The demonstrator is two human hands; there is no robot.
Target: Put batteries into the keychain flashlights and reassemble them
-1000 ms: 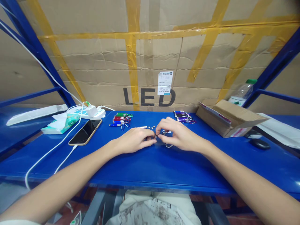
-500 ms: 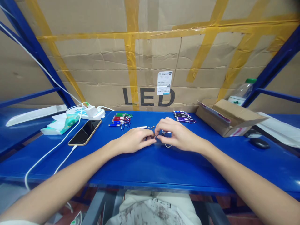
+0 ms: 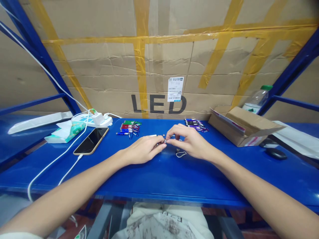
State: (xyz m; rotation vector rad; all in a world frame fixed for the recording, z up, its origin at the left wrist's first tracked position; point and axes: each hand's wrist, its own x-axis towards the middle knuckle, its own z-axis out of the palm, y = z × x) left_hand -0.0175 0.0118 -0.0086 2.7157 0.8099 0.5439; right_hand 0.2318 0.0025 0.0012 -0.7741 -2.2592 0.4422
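My left hand (image 3: 147,149) rests low over the table, fingers curled round something mostly hidden. My right hand (image 3: 188,141) meets it, thumb and forefinger pinching a tiny silvery piece (image 3: 165,141) beside the left fingertips; its exact kind is too small to make out. Just behind the left fingers lies a pale metal tube (image 3: 153,135), partly covered. A small round metal disc (image 3: 163,135) shows between the hands. Below the right palm a silver carabiner clip (image 3: 181,154) lies on the blue table (image 3: 159,179).
Small coloured penlights with clips lie in a left group (image 3: 128,127) and a right group (image 3: 194,123). At left are a phone (image 3: 91,141), tissue pack (image 3: 66,132), power strip (image 3: 96,119) and white cables. At right stand an open cardboard box (image 3: 245,127) and a mouse (image 3: 276,153).
My right hand has shifted slightly, and its fingertips have risen a little with the tiny piece. More of the carabiner clip shows. Fewer small discs are visible behind the fingers.
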